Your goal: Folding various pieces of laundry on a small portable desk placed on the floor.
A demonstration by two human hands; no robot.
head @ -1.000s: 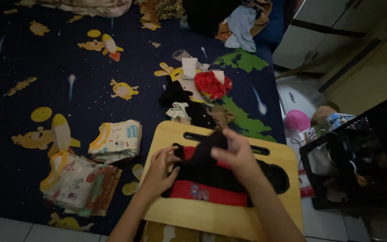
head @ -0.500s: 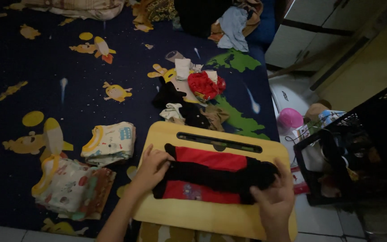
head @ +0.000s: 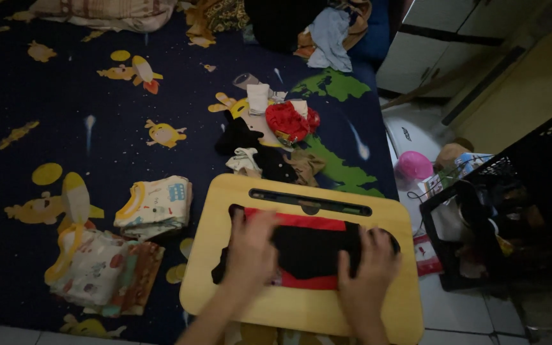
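Flat, both hands (head: 308, 262) press red-black garment (head: 311, 246).

A garment (head: 308, 246) lies on the lap tray (head: 301, 306); folded clothes (head: 154, 204) sit left of it

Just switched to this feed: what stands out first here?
Both hands, left hand and right hand, press flat on a red and black garment on a wooden lap tray. Left of it, folded patterned clothes lie on the dark space-print bedsheet.
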